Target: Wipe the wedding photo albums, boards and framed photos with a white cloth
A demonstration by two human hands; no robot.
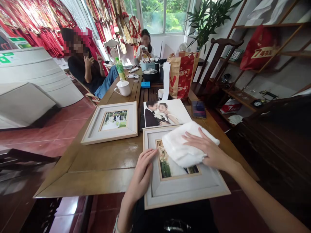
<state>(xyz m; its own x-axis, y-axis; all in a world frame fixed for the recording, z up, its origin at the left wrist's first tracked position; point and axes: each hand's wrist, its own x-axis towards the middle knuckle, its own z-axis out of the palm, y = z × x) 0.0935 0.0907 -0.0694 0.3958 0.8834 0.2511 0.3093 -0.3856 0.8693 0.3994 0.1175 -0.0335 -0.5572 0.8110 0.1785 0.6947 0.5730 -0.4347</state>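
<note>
A white cloth (183, 142) lies bunched over the upper middle of a pale wood picture frame (154, 194), hiding much of the photo inside. My right hand (202, 145) presses on the cloth from the right, fingers spread across it. At the frame's left side, my left hand (144, 171) holds the border, its fingers resting over the edge and reaching the photo. The frame's near edge juts past the table edge toward my lap. Just beyond it lies an unframed couple's portrait print (167, 113). A second framed photo (114, 121) lies to the left.
On the wooden table (102, 161) stand a white lidded mug (123, 88), a green-labelled bottle (120, 68), a small cup (160, 93) and a large paper bag (182, 76). A phone (198, 109) lies at right. Two people (82, 61) sit farther back. Dark chairs and shelves flank the right.
</note>
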